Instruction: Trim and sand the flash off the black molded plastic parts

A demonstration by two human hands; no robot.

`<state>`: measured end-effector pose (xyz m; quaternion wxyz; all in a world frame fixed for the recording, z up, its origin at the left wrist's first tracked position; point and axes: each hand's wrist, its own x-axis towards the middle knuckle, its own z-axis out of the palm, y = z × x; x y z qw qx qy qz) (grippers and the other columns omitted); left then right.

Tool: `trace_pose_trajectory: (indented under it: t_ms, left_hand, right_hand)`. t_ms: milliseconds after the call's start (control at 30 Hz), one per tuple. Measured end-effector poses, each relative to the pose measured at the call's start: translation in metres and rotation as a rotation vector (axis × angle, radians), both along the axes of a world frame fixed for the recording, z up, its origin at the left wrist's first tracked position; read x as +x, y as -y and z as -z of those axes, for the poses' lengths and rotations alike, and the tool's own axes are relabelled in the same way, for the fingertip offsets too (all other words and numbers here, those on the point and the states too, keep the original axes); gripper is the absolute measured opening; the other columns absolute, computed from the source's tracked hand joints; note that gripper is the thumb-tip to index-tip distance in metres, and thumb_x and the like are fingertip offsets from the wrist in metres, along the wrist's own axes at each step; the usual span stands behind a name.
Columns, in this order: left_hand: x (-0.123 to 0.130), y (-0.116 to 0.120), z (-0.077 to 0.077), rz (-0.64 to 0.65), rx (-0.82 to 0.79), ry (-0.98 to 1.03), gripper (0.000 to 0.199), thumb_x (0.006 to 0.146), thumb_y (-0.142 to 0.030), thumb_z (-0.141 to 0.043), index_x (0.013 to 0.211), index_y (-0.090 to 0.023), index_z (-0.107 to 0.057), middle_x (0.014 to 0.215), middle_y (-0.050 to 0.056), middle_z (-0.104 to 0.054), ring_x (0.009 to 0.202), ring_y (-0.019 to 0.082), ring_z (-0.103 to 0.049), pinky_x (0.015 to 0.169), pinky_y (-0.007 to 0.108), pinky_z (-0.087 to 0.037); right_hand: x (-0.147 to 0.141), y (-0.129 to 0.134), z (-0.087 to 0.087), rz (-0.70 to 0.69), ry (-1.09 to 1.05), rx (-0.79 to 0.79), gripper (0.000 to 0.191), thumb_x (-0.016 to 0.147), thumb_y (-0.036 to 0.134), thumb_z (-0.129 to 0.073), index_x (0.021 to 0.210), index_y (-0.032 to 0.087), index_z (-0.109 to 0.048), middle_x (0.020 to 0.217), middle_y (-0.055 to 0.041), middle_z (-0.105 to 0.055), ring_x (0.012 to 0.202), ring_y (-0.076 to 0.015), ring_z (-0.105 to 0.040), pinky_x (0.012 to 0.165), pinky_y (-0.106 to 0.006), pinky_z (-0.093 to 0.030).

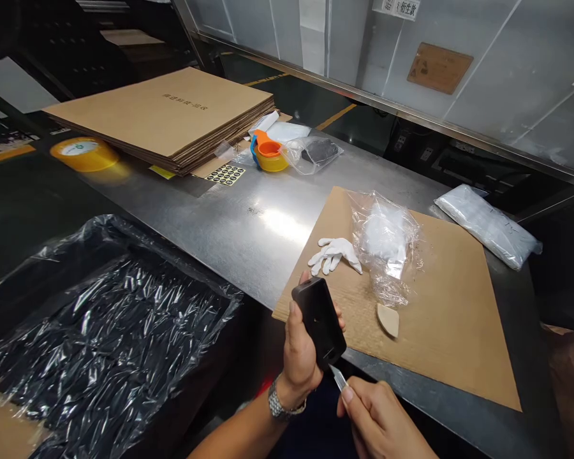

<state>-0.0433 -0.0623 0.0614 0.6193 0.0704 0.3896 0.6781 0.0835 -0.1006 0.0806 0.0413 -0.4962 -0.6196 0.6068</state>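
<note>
In my left hand (300, 350) lies a black oblong plastic shell (319, 319), tilted, its hollow side towards me, with fingers wrapped round its edges. My right hand (375, 414) is closed on a utility knife (338, 378); the blade tip is at the lower edge of the shell. Whether the tip touches the plastic, I cannot tell. Just beyond the shell, a white glove (335, 255) rests on a flat cardboard sheet (440, 331). A small beige wedge-shaped piece (388, 320) and a clear plastic bag with white contents (386, 236) are on the same sheet.
At left stands a box lined with black plastic (110, 331), full of wrapped dark pieces. Stacked cardboard (172, 115), a yellow tape roll (85, 154), an orange tape dispenser (268, 152) and a sticker sheet (226, 174) occupy the metal table (210, 223). A wrapped white packet (488, 224) lies far right.
</note>
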Motion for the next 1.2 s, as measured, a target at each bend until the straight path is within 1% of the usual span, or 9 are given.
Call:
trace_pose_trajectory:
  t_ms: [233, 433, 500, 533, 667, 700, 767, 900, 1200]
  left_hand:
    - [0.001, 0.003, 0.0, -0.018, 0.025, -0.049, 0.064, 0.083, -0.06, -0.038, 0.139, -0.032, -0.026, 0.071, 0.001, -0.061, 0.058, 0.015, -0.057, 0.052, 0.027, -0.049]
    - [0.002, 0.003, -0.001, -0.113, 0.031, 0.01, 0.059, 0.085, -0.057, -0.036, 0.138, -0.035, -0.025, 0.069, 0.0, -0.061, 0.059, 0.016, -0.058, 0.054, 0.026, -0.049]
    - [0.003, 0.002, -0.001, -0.165, 0.023, 0.053, 0.058, 0.084, -0.057, -0.036, 0.138, -0.036, -0.027, 0.069, 0.001, -0.06, 0.058, 0.016, -0.058, 0.051, 0.026, -0.048]
    - [0.003, 0.002, -0.002, -0.193, 0.023, 0.069, 0.058, 0.084, -0.057, -0.036, 0.137, -0.036, -0.029, 0.069, 0.001, -0.06, 0.058, 0.017, -0.058, 0.051, 0.026, -0.048]
    - [0.003, 0.001, -0.005, -0.296, 0.034, 0.089, 0.052, 0.083, -0.056, -0.034, 0.132, -0.038, -0.037, 0.066, 0.001, -0.06, 0.056, 0.016, -0.056, 0.054, 0.027, -0.048]
    - [0.002, 0.001, -0.006, -0.314, 0.038, 0.086, 0.05, 0.083, -0.056, -0.033, 0.13, -0.04, -0.038, 0.065, 0.0, -0.06, 0.056, 0.016, -0.056, 0.055, 0.028, -0.048]
    - [0.002, 0.002, -0.008, -0.333, 0.051, 0.077, 0.049, 0.083, -0.057, -0.032, 0.129, -0.042, -0.038, 0.065, 0.0, -0.061, 0.057, 0.016, -0.055, 0.056, 0.028, -0.048]
    - [0.001, 0.004, -0.011, -0.342, 0.061, 0.07, 0.05, 0.082, -0.058, -0.031, 0.13, -0.045, -0.035, 0.065, 0.001, -0.061, 0.057, 0.017, -0.054, 0.054, 0.03, -0.048]
    - [0.0, 0.007, -0.008, -0.385, 0.125, 0.024, 0.05, 0.082, -0.057, -0.031, 0.131, -0.047, -0.034, 0.066, 0.0, -0.062, 0.058, 0.017, -0.054, 0.056, 0.03, -0.049]
  right_hand:
    - [-0.002, 0.004, 0.014, 0.055, -0.082, -0.105, 0.054, 0.088, 0.062, -0.025, 0.072, 0.016, -0.05, 0.037, 0.0075, -0.036, 0.033, -0.0049, -0.036, 0.038, -0.014, -0.027]
    - [-0.003, 0.009, 0.011, 0.079, -0.101, -0.159, 0.058, 0.087, 0.064, -0.024, 0.078, 0.014, -0.054, 0.038, 0.0078, -0.037, 0.033, -0.0054, -0.036, 0.036, -0.014, -0.027]
    - [-0.002, 0.012, 0.01, 0.064, -0.048, -0.003, 0.052, 0.092, 0.053, -0.023, 0.086, 0.014, -0.057, 0.039, 0.0072, -0.039, 0.034, -0.0068, -0.039, 0.038, -0.016, -0.03]
    - [-0.001, 0.013, 0.01, 0.048, -0.006, 0.145, 0.046, 0.095, 0.046, -0.024, 0.091, 0.014, -0.057, 0.04, 0.0063, -0.043, 0.035, -0.0078, -0.043, 0.039, -0.017, -0.032]
    - [0.0, 0.021, 0.016, -0.015, 0.188, 1.001, 0.029, 0.093, 0.019, -0.037, 0.113, 0.008, -0.054, 0.058, 0.0002, -0.06, 0.045, -0.0099, -0.055, 0.045, -0.021, -0.036]
    - [-0.001, 0.022, 0.017, -0.027, 0.244, 1.172, 0.028, 0.091, 0.016, -0.04, 0.114, 0.005, -0.054, 0.058, -0.0001, -0.06, 0.045, -0.0097, -0.055, 0.044, -0.021, -0.036]
    - [-0.004, 0.024, 0.018, -0.049, 0.36, 1.383, 0.026, 0.09, 0.013, -0.043, 0.109, 0.003, -0.057, 0.052, 0.0019, -0.055, 0.04, -0.0085, -0.05, 0.042, -0.023, -0.033]
    - [-0.012, 0.024, 0.019, -0.081, 0.49, 1.506, 0.021, 0.088, 0.01, -0.046, 0.098, 0.006, -0.065, 0.045, 0.0036, -0.049, 0.037, -0.0064, -0.045, 0.04, -0.022, -0.03]
    - [-0.013, 0.026, 0.027, -0.131, 0.537, 1.564, 0.022, 0.083, 0.003, -0.046, 0.095, 0.003, -0.065, 0.045, 0.0037, -0.049, 0.035, -0.0065, -0.044, 0.038, -0.023, -0.029]
